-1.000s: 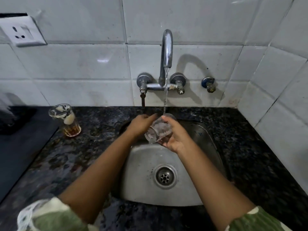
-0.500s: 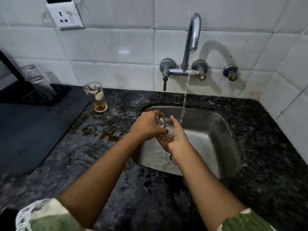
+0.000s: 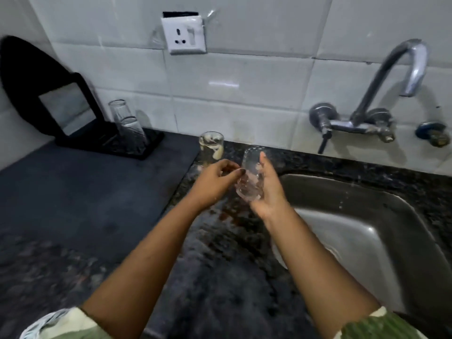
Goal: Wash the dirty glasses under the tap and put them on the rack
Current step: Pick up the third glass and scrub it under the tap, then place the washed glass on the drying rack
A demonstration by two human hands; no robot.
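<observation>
At the centre of the frame the rinsed clear glass tumbler [image 3: 250, 177] is pinched in the grip of both hands, right hand [image 3: 267, 189] and left hand [image 3: 214, 183], so transfer to the black rack [image 3: 110, 140] at upper left is judged next.

Glossy white rectangular wall tiles [image 3: 244, 113] with thin grey joints fill the back wall beyond the grip [image 3: 247, 182]. One tile carries a soft bar of reflected light [image 3: 223, 84]. High above the grip, slightly to its left, sits a white plastic socket plate with a switch [image 3: 183, 35]. Under the grip runs a black speckled stone countertop [image 3: 220, 277], with brown wet stains [image 3: 227, 214] just below it. A smooth dark grey surface [image 3: 73, 192] spreads to the left. A brushed steel sink basin [image 3: 367, 216] lies to the right. The room is dim.
</observation>
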